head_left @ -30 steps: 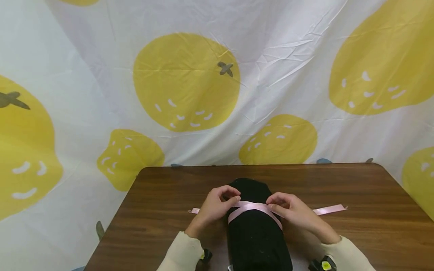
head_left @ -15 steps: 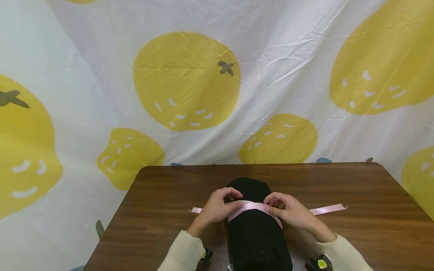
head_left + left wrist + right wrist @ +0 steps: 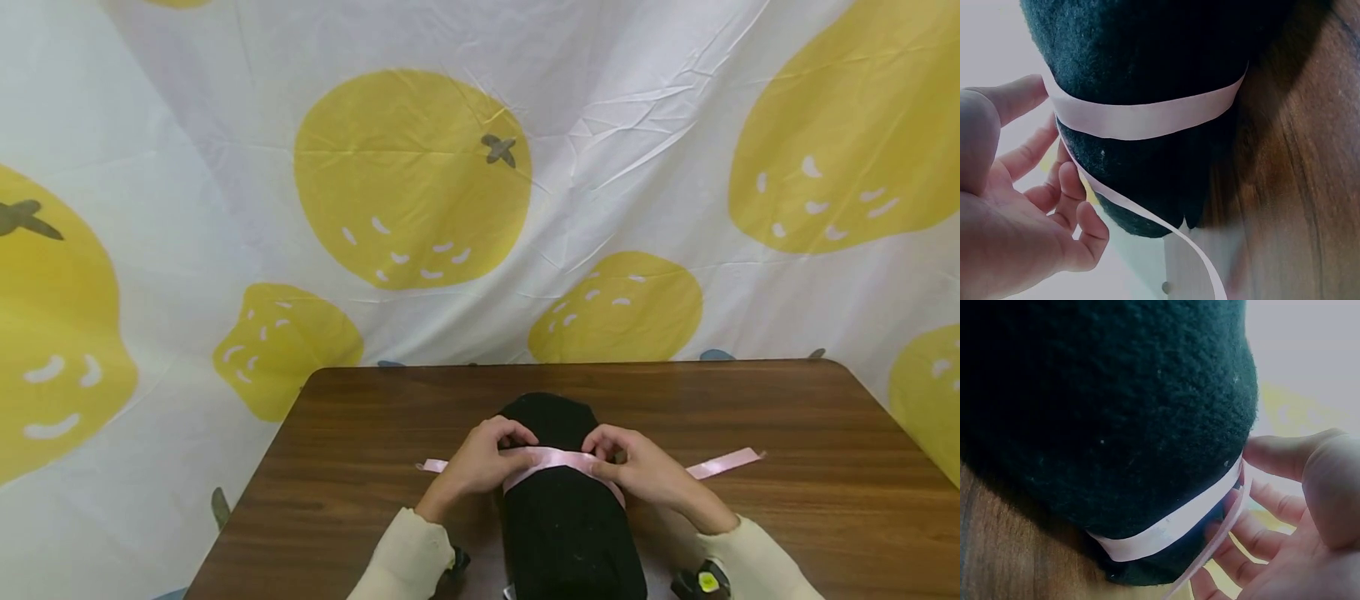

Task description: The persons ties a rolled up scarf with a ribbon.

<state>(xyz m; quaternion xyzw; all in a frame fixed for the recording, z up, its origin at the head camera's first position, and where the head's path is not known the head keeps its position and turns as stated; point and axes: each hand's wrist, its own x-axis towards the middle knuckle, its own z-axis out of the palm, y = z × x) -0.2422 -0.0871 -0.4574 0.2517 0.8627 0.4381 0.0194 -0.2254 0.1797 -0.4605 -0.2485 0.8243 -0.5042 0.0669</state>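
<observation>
On the brown surface [image 3: 360,442], here's a black fuzzy bundle [image 3: 572,533], pink ribbon [image 3: 561,457] around it; left hand [image 3: 482,457] and right hand [image 3: 643,468], slightly apart, each pinch that ribbon on top!

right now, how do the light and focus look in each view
Head view: soft light, a sheen on the pink ribbon; left wrist view: the backdrop behind the left hand is washed out, while the black bundle darkens toward the table; right wrist view: the backdrop beyond the right hand is pale and blurred.
</observation>
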